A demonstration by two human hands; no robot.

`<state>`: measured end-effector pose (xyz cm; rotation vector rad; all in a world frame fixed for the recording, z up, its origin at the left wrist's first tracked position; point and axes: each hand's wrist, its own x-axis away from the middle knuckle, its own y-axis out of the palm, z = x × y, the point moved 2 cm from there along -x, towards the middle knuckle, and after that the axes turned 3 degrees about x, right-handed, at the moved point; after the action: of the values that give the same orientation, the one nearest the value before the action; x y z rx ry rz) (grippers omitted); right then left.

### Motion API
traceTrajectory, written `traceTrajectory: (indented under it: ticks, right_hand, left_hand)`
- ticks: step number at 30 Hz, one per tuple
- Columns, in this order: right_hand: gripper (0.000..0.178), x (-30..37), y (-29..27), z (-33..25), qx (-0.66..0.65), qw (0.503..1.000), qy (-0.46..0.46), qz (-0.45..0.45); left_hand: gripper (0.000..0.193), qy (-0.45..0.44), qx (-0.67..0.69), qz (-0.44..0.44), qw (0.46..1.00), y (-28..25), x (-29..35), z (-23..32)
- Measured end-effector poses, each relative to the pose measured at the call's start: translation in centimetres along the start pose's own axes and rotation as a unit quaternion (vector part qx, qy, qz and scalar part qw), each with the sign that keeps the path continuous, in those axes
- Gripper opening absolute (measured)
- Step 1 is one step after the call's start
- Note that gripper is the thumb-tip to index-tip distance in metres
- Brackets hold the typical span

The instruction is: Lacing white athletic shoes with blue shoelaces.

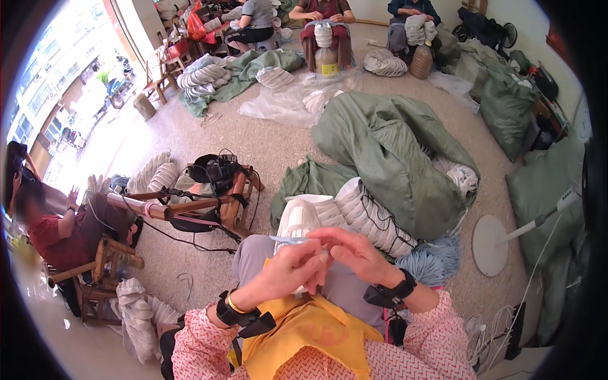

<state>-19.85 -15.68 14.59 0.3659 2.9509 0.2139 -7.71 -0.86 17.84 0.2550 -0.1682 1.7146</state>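
"Low in the middle of the view, two hands come close together: the left hand [296, 269] curled, the right hand [358, 254] arching over it!"

"And the grip?"

"Narrow on both sides. A pale blue strip [288, 240] pokes out above the left hand's knuckles, right by the other hand's fingers. Which of them pinches it, I cannot tell."

"How far along, then?"

"Midway through handling, I'd judge: the strip is up at the fingers, one end loose. How much of it remains to be worked, the fingers hide. Just beyond sits a white shoe upper [299, 218], partly covered, so I won't call it finished."

"Plenty more about: a white bundle [373, 218] ahead to the right, blue strands [430, 261] beside it!"

"Now direction: the strip lies crosswise, long axis nearly level, free tip pointing left."

"And the upper?"

"Almost square to that, long axis running away from the wearer. Which end is the toe, I can't make out."
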Motion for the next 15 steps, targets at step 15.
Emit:
traceTrajectory:
  ticks: [15]
  right_hand:
    - [0.017,1.8,-11.2,3.0,0.141,0.973,0.022,0.183]
  left_hand:
    - [0.03,0.052,0.024,0.114,0.992,-5.0,1.0,-1.2]
